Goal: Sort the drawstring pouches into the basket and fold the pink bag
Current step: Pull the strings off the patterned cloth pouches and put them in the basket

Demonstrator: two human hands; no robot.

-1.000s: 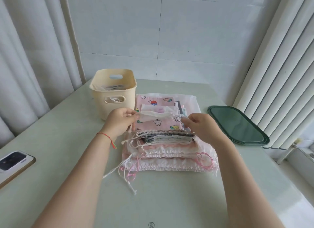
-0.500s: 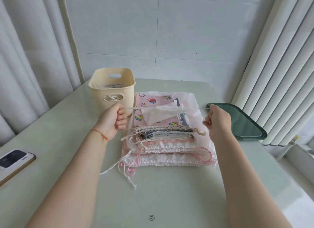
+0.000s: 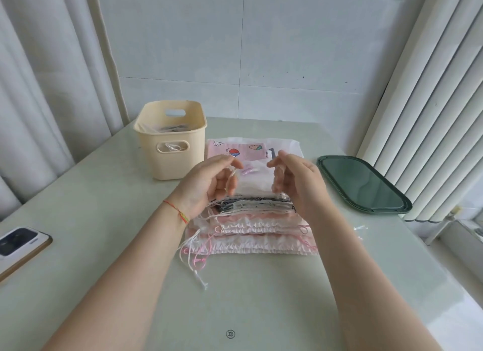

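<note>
A small sheer white drawstring pouch (image 3: 254, 179) is pinched between the left hand (image 3: 209, 186) and right hand (image 3: 295, 183); the cream plastic basket (image 3: 170, 141) lies far-left, nearer the left hand.

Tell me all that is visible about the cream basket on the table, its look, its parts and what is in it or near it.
The cream basket looks like smooth plastic, oblong with rounded corners and an open top. It has a slot handle in the near wall and another in the far wall. It stands upright on the pale green table, at the far left, just left of the stack of pouches. Some pouches already lie inside; a white cord shows through the near handle. Neither hand touches it.
</note>
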